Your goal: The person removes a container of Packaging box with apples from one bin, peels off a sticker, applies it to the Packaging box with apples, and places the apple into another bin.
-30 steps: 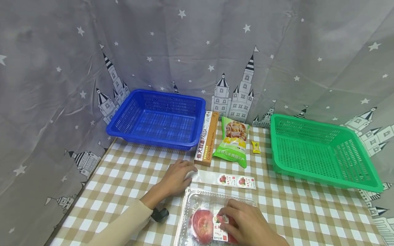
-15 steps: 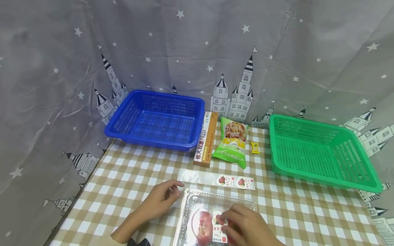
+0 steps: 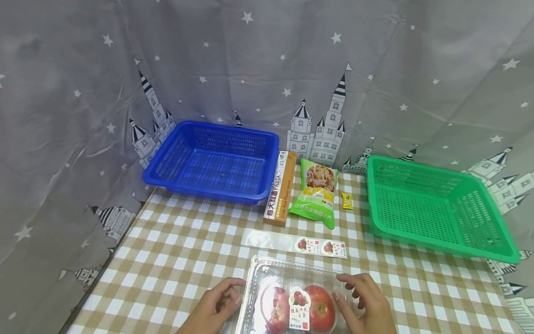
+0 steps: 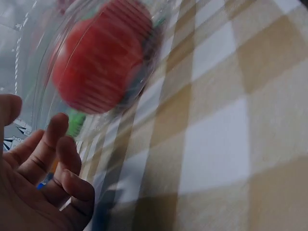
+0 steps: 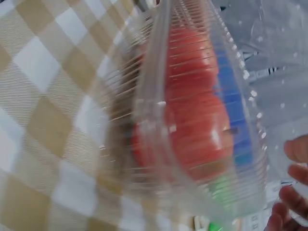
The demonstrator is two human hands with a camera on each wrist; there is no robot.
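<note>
At the bottom centre of the head view, a clear box (image 3: 267, 274) holds apples (image 3: 321, 308) under a label (image 3: 299, 313). The left hand (image 3: 214, 308) is just beside its left edge, the right hand (image 3: 369, 304) at its right, each grip relaxed, fingers loosely bent. Above lies a strip (image 3: 277, 240).

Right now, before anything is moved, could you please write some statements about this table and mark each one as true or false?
1. Two apples are visible inside the clear container. True.
2. The pasta box lies inside the blue basket. False: it lies on the checked cloth, beside that basket.
3. The small yellow packet is right of the food bag. True.
4. The right hand holds the food bag. False: it is by the clear container, holding nothing.
5. The sticker strip lies in the green basket. False: it lies on the checked cloth, beyond the clear container.
</note>
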